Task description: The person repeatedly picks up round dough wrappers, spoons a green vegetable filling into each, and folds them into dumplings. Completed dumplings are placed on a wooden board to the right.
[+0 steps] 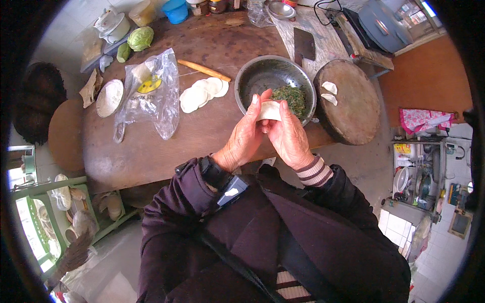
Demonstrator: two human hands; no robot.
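Note:
Between my left hand and my right hand is a folded dumpling, pinched by both thumbs along its edge. The fingers behind it are mostly hidden. Just beyond, a steel bowl holds chopped green filling on its right side. Round dough wrappers lie overlapping on the wooden table to the left of the bowl. A wooden rolling pin rests above them. On the round chopping block at the right sit two finished dumplings.
A clear plastic bag and a bowl of white flour lie at the table's left. A cleaver rests on a pale board behind the steel bowl. Cabbage and a blue tub stand at the back. A large pot is at upper right.

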